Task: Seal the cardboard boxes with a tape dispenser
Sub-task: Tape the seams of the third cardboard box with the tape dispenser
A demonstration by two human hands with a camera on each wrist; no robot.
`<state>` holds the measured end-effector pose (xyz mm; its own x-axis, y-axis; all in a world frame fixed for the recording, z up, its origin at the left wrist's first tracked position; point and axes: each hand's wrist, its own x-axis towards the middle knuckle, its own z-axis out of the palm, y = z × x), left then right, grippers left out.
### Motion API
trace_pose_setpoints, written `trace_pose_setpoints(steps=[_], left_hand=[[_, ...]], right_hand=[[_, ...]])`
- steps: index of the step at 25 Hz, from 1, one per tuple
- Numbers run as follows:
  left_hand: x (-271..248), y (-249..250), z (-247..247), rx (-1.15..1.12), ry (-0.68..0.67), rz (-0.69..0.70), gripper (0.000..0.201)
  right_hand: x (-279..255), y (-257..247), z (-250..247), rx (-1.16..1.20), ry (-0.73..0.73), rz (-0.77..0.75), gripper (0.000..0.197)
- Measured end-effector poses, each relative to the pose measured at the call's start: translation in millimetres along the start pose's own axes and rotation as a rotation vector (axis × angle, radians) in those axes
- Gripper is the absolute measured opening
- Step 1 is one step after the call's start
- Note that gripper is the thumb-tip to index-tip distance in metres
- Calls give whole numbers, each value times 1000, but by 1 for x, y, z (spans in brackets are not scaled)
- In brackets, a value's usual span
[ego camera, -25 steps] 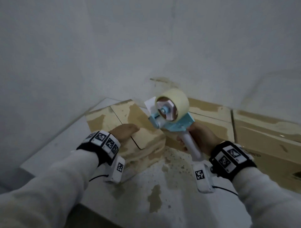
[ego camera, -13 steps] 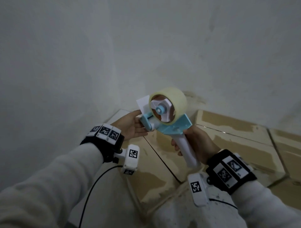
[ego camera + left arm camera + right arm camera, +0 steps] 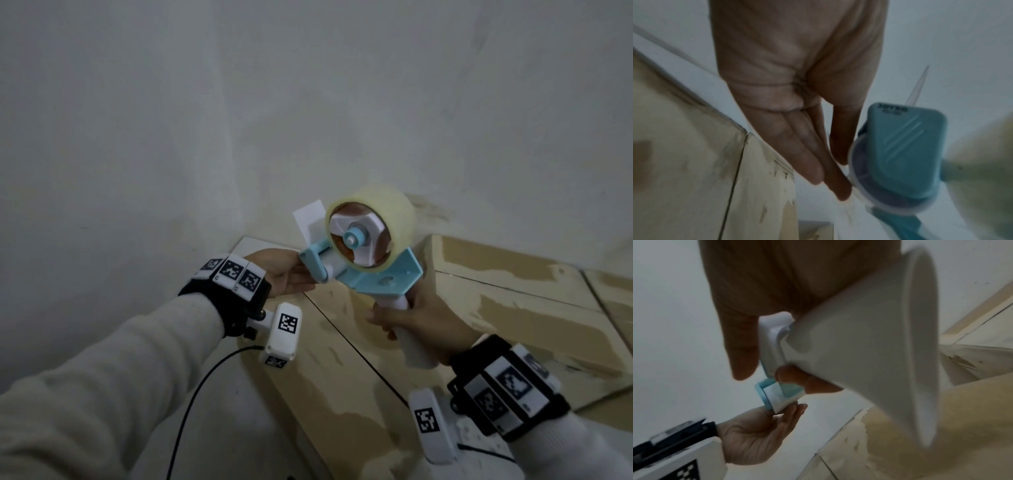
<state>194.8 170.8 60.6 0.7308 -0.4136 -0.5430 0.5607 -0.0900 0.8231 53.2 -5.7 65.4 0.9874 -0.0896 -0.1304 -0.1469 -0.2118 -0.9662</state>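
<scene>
My right hand (image 3: 421,318) grips the white handle (image 3: 859,337) of a blue tape dispenser (image 3: 376,277), holding it up in the air over the boxes. A roll of pale clear tape (image 3: 394,212) sits on its hub. My left hand (image 3: 284,274) is palm up at the dispenser's front roller (image 3: 906,146). Its straight fingers (image 3: 813,162) and thumb pinch the loose tape end there, though this is blurred. Below lies a cardboard box (image 3: 342,377) with closed flaps and a dark centre seam.
A second cardboard box (image 3: 513,298) lies to the right against the pale wall (image 3: 308,102), which closes off the corner behind and to the left. A black cable (image 3: 191,411) hangs from my left wrist camera over the white table surface (image 3: 239,428).
My left hand rose from the box flap to the dispenser's front and stays there. The dispenser moved up and left, and my head turned toward the wall corner.
</scene>
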Motion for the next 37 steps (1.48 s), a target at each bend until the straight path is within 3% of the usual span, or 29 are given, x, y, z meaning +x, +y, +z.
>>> trace_pose_setpoints(steps=[3, 8, 13, 20, 27, 33, 37], left_hand=[[15, 5, -10, 72, 43, 32, 18], [37, 16, -41, 325, 145, 186, 18], [51, 8, -88, 388, 178, 225, 10], [71, 4, -95, 629, 20, 193, 5], [89, 0, -86, 923, -33, 98, 25], [87, -3, -75, 1293, -23, 63, 52], [71, 1, -70, 1191, -76, 159, 31]], right_hand=[[9, -1, 10, -16, 58, -13, 17], [22, 7, 33, -82, 98, 5, 12], [17, 18, 39, -166, 18, 77, 10], [26, 28, 46, -202, 14, 45, 23], [23, 28, 47, -242, 5, 55, 3], [24, 29, 49, -232, 51, 76, 4], [25, 32, 44, -234, 14, 65, 9]])
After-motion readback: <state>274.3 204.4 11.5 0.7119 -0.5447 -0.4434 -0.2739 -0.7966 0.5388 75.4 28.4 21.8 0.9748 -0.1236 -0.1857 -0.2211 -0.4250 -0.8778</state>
